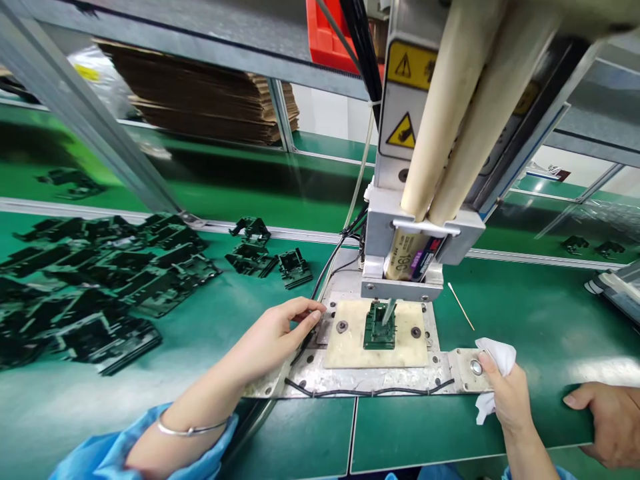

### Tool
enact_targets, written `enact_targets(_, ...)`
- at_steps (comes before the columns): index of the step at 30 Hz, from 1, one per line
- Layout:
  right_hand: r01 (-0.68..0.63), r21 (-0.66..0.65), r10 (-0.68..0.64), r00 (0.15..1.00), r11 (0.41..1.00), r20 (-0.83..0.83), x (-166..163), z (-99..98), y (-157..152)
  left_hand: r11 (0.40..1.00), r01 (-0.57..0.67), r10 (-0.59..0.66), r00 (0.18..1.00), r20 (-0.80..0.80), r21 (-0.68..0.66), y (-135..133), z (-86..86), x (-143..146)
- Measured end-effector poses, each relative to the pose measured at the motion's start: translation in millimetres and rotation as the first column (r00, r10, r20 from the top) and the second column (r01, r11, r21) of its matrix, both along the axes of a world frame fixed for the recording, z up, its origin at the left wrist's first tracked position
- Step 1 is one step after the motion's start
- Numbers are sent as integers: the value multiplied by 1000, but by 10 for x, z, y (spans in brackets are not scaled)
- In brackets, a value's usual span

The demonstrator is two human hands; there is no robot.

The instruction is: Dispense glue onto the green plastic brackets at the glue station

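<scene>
My left hand [287,330] rests by the left edge of the machine's metal base plate [350,383]. Its fingers are stretched out with a gap to the thumb, and nothing shows between them. A crumpled white wipe [500,357] is gripped in my right hand [511,397], whose thumb lies beside the round metal button [476,367]. Between my hands, a small dark plastic part [379,333] sits on the cream fixture plate [345,353]. The nozzle [389,311] of a glue dispenser [403,288] comes down onto or just over that part; I cannot tell whether they touch.
Many dark plastic parts [110,267] lie piled at left, and several [250,259] lie nearer the machine. A cotton swab [461,307] lies right of the dispenser. Another person's hand [613,420] rests at the right table edge. Cables [333,263] run beside the machine.
</scene>
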State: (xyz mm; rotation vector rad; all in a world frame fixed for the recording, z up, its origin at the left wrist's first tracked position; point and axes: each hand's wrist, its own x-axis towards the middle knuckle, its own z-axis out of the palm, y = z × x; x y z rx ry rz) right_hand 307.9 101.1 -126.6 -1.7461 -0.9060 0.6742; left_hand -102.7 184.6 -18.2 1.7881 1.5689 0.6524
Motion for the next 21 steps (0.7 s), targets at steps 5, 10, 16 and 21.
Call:
enact_targets(5, -39, -19, 38, 999, 999, -20, 86, -6, 39, 1000, -8, 9, 1000, -12, 19, -8, -3, -1)
enact_targets(10, -73, -11, 72, 997, 997, -39, 86, -5, 35, 997, 38, -34, 997, -65, 64, -45, 109, 175)
enact_targets(16, -40, -13, 40, 999, 999, -10, 60, -23, 34, 969, 233, -234, 972, 8, -79, 7, 236, 594)
enact_targets(21, -104, 41, 105, 994, 994, -30, -4, 37, 33, 973, 181, -154, 970, 190, -140, 104, 133, 756)
